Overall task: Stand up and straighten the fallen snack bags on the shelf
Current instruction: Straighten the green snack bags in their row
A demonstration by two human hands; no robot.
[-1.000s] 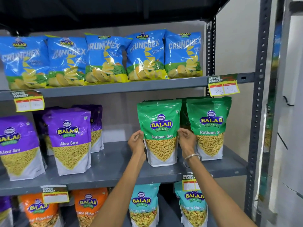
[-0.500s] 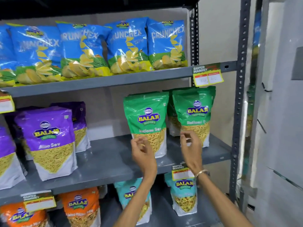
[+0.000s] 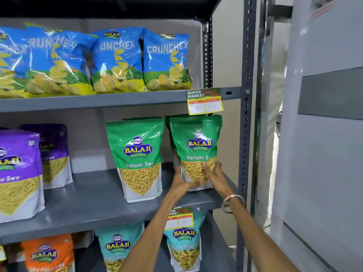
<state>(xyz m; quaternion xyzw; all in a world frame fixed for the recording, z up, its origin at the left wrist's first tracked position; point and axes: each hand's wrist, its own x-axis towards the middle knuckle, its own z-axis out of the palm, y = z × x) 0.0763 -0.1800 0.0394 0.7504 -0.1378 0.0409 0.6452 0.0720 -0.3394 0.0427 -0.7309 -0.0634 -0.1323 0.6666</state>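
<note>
Hands [image 3: 198,178] clasp right green bag [image 3: 196,146] — upright

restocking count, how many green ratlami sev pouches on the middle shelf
3 at least: one standing free at centre, one gripped low by both hands, and one partly hidden behind it. More may sit behind.

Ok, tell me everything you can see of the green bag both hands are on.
The right-hand green bag is a glossy plastic stand-up pouch, green above with a Balaji Wafers logo and "Ratlami S…" lettering, then a panel showing thin yellow sev and a white base. It stands upright at the right end of the middle shelf, close to the shelf post. The left hand cups its lower left edge and the right hand its lower right front. Another green pouch shows partly behind it.
</note>
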